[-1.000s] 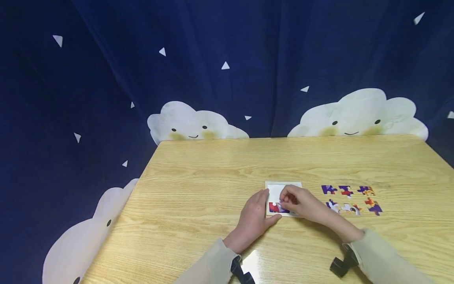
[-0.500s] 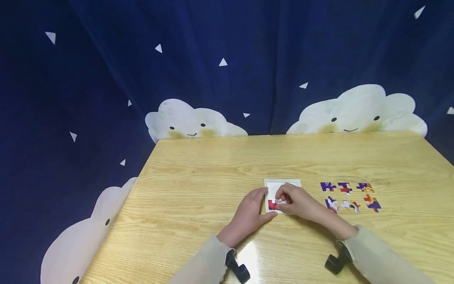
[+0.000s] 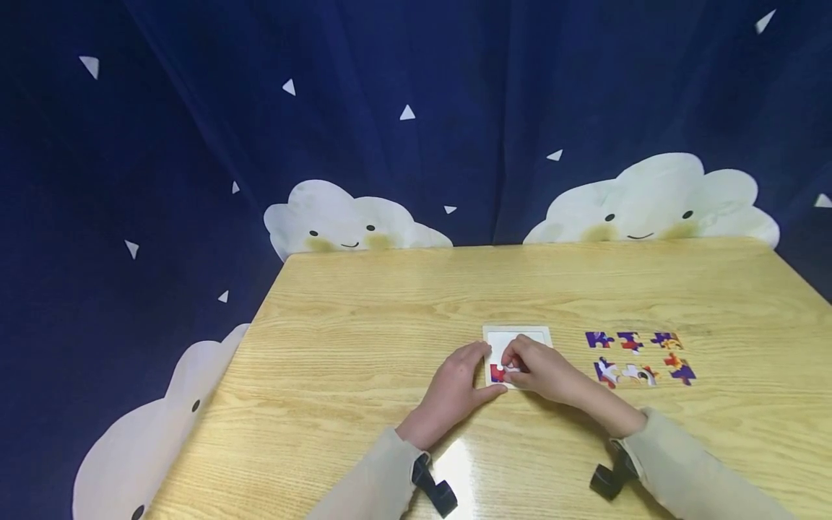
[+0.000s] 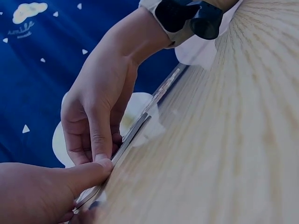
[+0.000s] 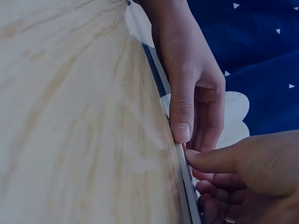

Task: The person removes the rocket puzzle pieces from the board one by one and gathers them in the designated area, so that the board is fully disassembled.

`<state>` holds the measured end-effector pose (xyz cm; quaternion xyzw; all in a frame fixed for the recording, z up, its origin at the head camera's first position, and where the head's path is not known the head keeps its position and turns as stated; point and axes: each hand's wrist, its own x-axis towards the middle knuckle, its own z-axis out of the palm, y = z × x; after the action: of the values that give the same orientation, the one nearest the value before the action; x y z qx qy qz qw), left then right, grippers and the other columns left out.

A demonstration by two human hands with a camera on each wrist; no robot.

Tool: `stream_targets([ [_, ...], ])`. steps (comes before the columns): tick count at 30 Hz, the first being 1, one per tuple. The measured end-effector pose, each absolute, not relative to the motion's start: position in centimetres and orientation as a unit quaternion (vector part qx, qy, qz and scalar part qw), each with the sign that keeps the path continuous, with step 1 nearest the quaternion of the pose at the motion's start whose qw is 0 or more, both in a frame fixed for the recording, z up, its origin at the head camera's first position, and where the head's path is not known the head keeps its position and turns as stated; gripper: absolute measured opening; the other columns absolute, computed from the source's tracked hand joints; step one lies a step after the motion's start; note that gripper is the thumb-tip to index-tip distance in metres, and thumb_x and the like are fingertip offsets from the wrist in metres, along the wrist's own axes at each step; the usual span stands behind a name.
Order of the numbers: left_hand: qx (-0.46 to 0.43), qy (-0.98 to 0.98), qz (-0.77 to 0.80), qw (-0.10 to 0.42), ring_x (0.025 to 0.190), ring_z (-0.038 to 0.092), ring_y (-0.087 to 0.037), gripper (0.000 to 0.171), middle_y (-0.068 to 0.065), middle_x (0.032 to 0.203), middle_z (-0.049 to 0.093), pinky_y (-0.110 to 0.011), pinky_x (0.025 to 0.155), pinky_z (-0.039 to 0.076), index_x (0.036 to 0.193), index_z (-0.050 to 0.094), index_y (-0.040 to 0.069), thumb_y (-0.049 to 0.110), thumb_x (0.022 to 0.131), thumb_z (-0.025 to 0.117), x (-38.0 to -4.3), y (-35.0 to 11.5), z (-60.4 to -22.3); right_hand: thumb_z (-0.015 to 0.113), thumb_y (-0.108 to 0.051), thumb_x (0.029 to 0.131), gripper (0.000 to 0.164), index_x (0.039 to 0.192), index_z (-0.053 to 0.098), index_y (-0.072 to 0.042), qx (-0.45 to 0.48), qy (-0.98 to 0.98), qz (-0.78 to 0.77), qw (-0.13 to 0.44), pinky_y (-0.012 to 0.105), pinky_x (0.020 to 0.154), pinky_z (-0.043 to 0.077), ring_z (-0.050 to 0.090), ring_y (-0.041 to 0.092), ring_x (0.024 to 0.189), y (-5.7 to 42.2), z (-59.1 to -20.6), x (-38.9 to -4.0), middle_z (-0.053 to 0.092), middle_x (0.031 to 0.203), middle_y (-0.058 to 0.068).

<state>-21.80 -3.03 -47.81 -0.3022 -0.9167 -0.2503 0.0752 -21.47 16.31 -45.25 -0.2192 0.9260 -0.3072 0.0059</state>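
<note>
A small white puzzle tray [image 3: 518, 328] lies on the table, with a red and purple jigsaw piece [image 3: 497, 373] in its lower left corner. My left hand [image 3: 455, 383] grips the tray's near left corner, fingers along the left side and thumb at the near edge. Over the tray's near part, my right hand [image 3: 546, 368] pinches a small jigsaw piece [image 3: 510, 368] just right of the red one; most of it is hidden by the fingers. The left wrist view has the right hand's thumb [image 4: 99, 135] pointing down beside the left thumb [image 4: 91, 175], at the tray's edge.
To the right of the tray, several loose jigsaw pieces [image 3: 629, 341] lie in two rows on the wooden table [image 3: 364, 318]. A dark blue curtain [image 3: 390, 58] with white clouds hangs behind the table's far edge. Black camera mounts [image 3: 434, 491] sit on both wrists.
My right hand has shifted slightly left over the tray, closer to the red piece. The left hand keeps its place at the tray's corner. The whole head view has moved a little.
</note>
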Motion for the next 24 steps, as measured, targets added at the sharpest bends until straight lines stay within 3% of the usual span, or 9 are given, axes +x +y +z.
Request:
stream_targets([
  [24,-0.307,-0.911,-0.258,0.092,0.127,0.059,-0.022,0.063,-0.011,0.133,0.064,-0.03,0.109,0.045,0.129,0.061,0.004,0.042,0.081,0.077,-21.8,-3.1,-47.9,0.079,-0.014,0.079,0.023,0.09,0.058,-0.016,-0.2,0.948,-0.235,-0.073,0.019,0.059,0.037,0.043,0.002,0.067,16.1,-45.2,-20.4,0.052,0.079,-0.007],
])
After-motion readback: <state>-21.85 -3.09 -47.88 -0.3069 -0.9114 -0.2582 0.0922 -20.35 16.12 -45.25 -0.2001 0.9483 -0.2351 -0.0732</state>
